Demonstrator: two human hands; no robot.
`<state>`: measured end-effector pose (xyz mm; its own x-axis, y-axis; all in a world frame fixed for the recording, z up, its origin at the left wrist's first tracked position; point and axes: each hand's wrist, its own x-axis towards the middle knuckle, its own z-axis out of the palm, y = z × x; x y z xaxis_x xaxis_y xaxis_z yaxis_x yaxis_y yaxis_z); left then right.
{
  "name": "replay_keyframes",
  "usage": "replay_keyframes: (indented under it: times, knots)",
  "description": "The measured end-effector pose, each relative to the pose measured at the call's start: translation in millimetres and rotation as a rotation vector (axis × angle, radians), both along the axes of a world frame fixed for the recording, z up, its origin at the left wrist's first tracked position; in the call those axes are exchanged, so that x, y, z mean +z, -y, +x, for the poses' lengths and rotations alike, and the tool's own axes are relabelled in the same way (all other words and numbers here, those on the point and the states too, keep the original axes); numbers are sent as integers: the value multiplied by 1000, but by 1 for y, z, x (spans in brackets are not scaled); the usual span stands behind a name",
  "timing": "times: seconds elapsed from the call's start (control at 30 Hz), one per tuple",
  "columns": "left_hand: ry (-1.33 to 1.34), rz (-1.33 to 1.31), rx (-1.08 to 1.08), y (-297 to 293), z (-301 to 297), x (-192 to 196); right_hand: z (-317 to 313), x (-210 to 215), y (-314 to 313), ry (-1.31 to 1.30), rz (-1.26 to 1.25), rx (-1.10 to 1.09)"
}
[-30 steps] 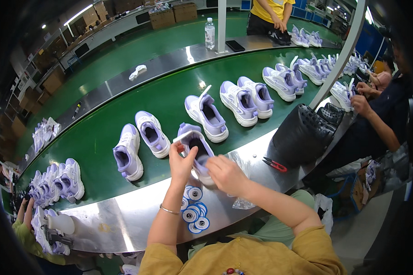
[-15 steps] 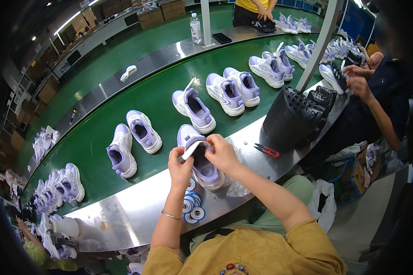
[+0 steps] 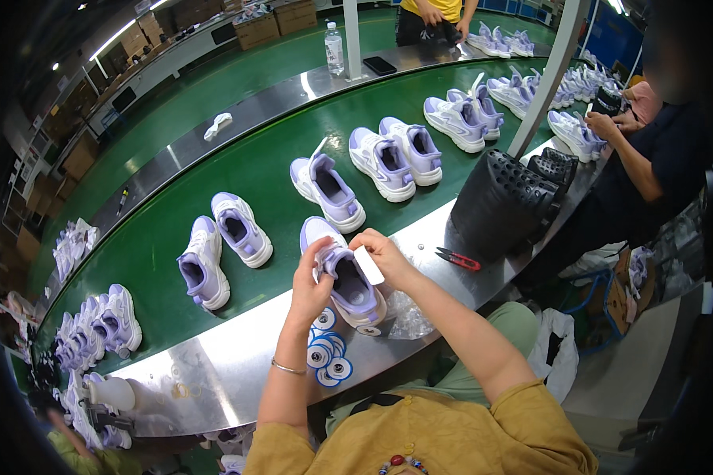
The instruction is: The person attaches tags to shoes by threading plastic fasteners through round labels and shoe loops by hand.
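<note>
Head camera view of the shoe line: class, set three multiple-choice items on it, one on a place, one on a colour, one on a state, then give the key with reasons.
1. Where do the red-handled snips lie?
A. On the steel ledge beside the black basket
B. On the green belt
C. Inside a shoe

2. What colour is the conveyor belt?
A. Grey
B. Green
C. Blue

3. What is the right hand doing?
A. Resting flat on the ledge
B. Gripping the water bottle
C. Pinching a small white tag over the lilac sneaker

Key: 1 A, the snips sit on bare metal by the black basket. 2 B, the belt under the shoe pairs is green. 3 C, the white tag is between its fingers above the lilac sneaker, which the left hand steadies.
</note>
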<state>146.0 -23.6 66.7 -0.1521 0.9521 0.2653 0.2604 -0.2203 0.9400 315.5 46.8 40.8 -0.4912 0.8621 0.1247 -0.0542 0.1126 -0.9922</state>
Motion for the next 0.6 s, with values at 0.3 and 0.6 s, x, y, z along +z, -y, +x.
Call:
replay_keyframes:
  times: [0.3,0.6]
  knots:
    - [-182,-35,-272,-9,-11,15,1,14,6,-257,-345,-25]
    - [-802,81,-139,0,19,24,8,11,5,-69,-199,-138]
